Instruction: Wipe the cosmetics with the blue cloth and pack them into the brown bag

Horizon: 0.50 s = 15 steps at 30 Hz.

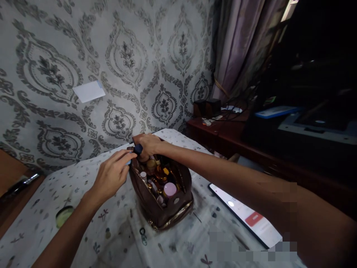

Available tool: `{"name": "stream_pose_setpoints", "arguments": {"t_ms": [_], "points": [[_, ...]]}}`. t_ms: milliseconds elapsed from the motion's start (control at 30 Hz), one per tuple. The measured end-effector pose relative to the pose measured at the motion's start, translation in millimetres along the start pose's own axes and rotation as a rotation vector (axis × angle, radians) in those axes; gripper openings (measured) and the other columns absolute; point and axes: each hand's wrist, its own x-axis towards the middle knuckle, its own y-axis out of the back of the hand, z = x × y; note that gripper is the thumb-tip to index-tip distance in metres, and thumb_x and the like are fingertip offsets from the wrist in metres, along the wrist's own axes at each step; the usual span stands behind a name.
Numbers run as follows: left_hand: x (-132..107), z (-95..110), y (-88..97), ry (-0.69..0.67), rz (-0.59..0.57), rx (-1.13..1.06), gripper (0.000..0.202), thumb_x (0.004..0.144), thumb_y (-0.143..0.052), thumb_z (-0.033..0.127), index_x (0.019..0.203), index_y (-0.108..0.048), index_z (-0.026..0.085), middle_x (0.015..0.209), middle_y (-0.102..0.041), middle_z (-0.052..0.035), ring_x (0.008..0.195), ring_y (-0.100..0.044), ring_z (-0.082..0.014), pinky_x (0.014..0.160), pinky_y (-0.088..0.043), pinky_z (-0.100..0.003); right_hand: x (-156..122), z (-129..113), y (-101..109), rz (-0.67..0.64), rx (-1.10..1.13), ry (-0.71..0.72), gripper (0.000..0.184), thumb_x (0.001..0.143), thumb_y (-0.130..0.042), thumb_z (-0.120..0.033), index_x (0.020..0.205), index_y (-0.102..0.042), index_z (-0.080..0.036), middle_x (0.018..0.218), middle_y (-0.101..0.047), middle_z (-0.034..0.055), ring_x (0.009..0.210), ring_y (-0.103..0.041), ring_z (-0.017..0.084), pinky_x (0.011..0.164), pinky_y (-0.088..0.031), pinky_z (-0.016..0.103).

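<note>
A brown zippered pouch (145,201) stands open on the patterned sheet, packed with small bottles and jars. Among its contents are a pink-lidded jar (170,190) and an amber bottle (161,173). At the pouch's far left rim, my left hand (113,173) is closed, its fingertips pinching a small item with a dark blue cap (138,149); a light blue bit shows under the fingers. My right hand (150,144) reaches across to the pouch's far end, bent down at the rim. Its fingers are mostly hidden, so I cannot tell what they touch.
A lit phone (248,219) lies right of the pouch, partly behind my right forearm. A yellow-green round container (64,216) sits on the sheet (119,238) at left. Beyond are a patterned wall (125,59) and a dark red table (217,130) with cables.
</note>
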Motion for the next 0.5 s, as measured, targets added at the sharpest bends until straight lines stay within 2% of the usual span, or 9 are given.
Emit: {"name": "stream_pose_setpoints", "arguments": {"t_ms": [100,200,267,400,500], "points": [[0,0,-0.6,-0.011,0.006,-0.006,0.047,0.086,-0.038,0.009,0.122,-0.065,0.024,0.120,-0.066,-0.0048,0.111,-0.062,-0.0218,0.093,-0.052,-0.034,2,-6,-10,0.008,-0.104,-0.014,0.054,0.062,-0.084,-0.031,0.109,-0.068,-0.008,0.127,-0.061,0.0228,0.124,-0.051,0.038,0.098,-0.046,0.043],[-1,-1,-2.4,-0.014,0.006,-0.004,0.046,0.087,-0.038,0.010,0.123,-0.064,0.024,0.123,-0.065,-0.0052,0.112,-0.061,-0.0223,0.095,-0.052,-0.035,3,-7,-15,-0.017,-0.155,-0.001,0.047,0.071,-0.078,-0.027,0.112,-0.067,-0.007,0.129,-0.060,0.0232,0.128,-0.048,0.038,0.104,-0.042,0.045],[-2,-2,-4.3,-0.010,0.000,0.000,0.046,0.087,-0.038,0.011,0.124,-0.064,0.023,0.125,-0.064,-0.0056,0.114,-0.061,-0.0230,0.096,-0.052,-0.036,2,-6,-14,-0.027,-0.160,0.009,0.046,0.073,-0.076,-0.025,0.115,-0.067,-0.007,0.129,-0.060,0.0227,0.127,-0.049,0.037,0.103,-0.042,0.044],[-2,-2,-7.5,0.015,-0.018,0.011,0.049,0.087,-0.039,0.011,0.128,-0.061,0.024,0.129,-0.062,-0.0058,0.118,-0.059,-0.0237,0.099,-0.051,-0.037,-3,-4,-3,-0.058,-0.144,0.036,0.058,0.067,-0.081,-0.030,0.119,-0.066,-0.008,0.129,-0.061,0.0222,0.124,-0.053,0.037,0.097,-0.047,0.040],[-3,1,-7.2,0.027,-0.033,-0.010,0.053,0.086,-0.038,0.010,0.134,-0.057,0.025,0.133,-0.061,-0.0050,0.122,-0.058,-0.0231,0.102,-0.049,-0.037,-11,-3,10,-0.065,-0.076,0.072,0.050,0.072,-0.076,-0.027,0.119,-0.067,-0.012,0.122,-0.067,0.0181,0.115,-0.061,0.032,0.088,-0.049,0.032]]}}
